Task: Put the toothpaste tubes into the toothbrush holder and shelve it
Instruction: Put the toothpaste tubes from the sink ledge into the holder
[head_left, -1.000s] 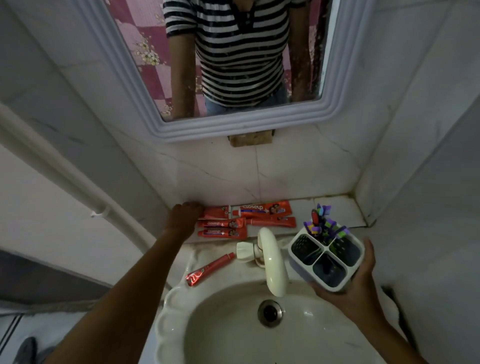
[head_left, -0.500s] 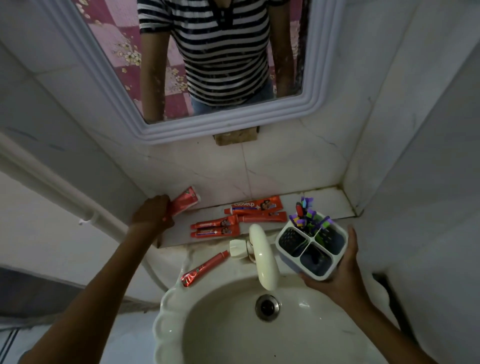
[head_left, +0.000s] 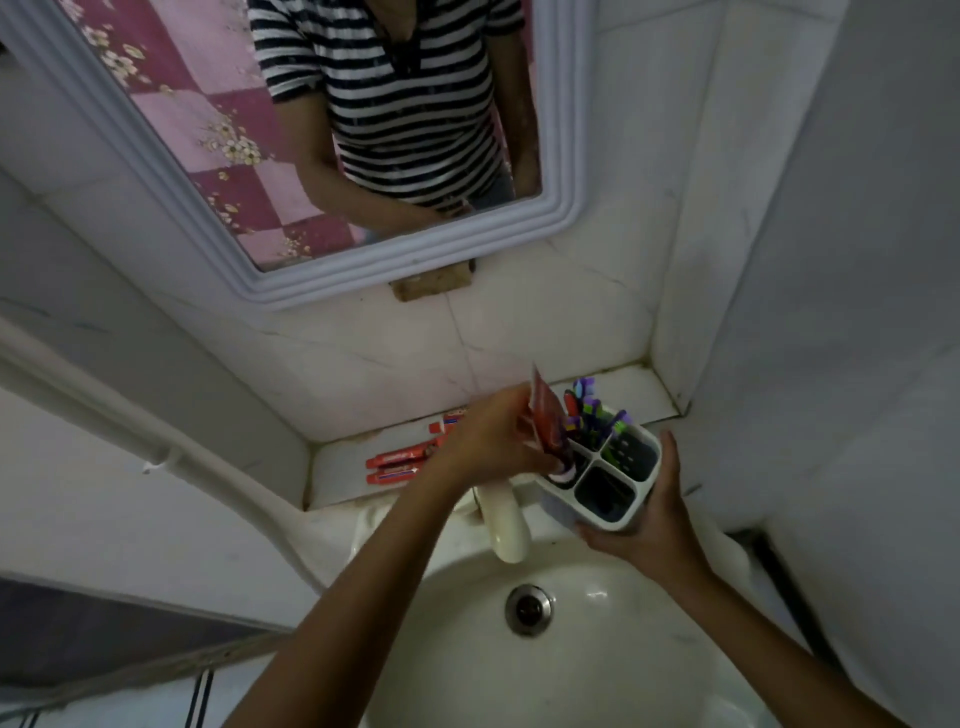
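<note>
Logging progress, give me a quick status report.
Left hand lowering toothpaste tube cap-first into holder. Right hand gripping holder. Tubes remain on ledge. Nothing blocking.

Home bathroom, washbasin corner. We see a white sink (head_left: 613, 670) with metal drain (head_left: 529, 609) and cream tap (head_left: 503, 525). We see a framed mirror (head_left: 395, 270) on marbled white wall tiles (head_left: 519, 332), and in it a striped shirt and a pink floral check cloth. We note a tiled ledge (head_left: 343, 457) behind the sink with red toothpaste tubes (head_left: 395, 465) lying on it, a four-compartment holder (head_left: 608, 480) with toothbrushes (head_left: 587, 410), and a white pipe (head_left: 156, 447) along the left wall.
</note>
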